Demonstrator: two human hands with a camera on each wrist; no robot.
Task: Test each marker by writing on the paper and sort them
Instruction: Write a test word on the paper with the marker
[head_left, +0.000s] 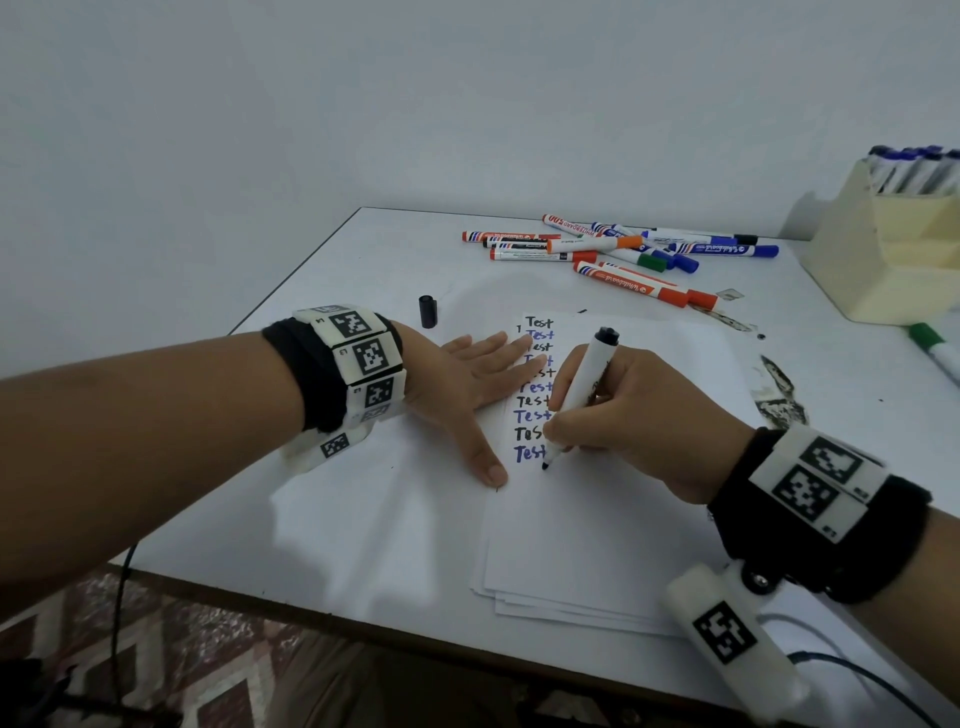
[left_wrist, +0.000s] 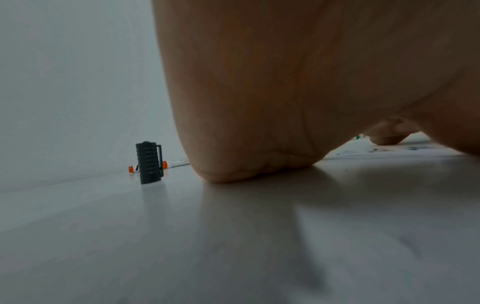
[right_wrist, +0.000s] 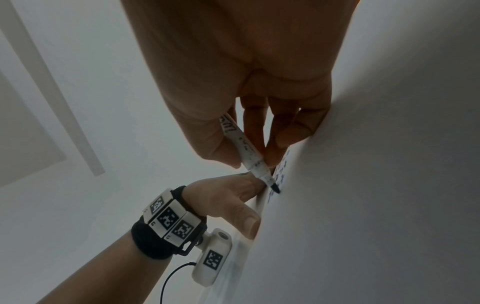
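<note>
The left hand (head_left: 470, 379) lies flat with fingers spread along the left edge of the paper (head_left: 597, 519), most likely to pin the stack so it does not slide under the pen stroke; in the left wrist view its heel rests on the bench (left_wrist: 233, 236). Just behind it, toward the bench's far-left edge, a black cap (head_left: 427, 310) stands upright by itself, probably set there to be within reach for recapping. A column of "Test" words (head_left: 537, 387) in black and blue runs down the sheet. At the foot of that column the right hand (head_left: 623, 415) pinches an uncapped black marker (head_left: 584, 389) between thumb and fingers, tip down on or just above the paper, ready for the next line. Toward the far edge lies a loose heap of markers (head_left: 618, 249), seemingly untested. In the far-right corner a cream holder (head_left: 883, 249) carries blue-capped markers, and a green marker (head_left: 935, 351) lies by the right edge.
</note>
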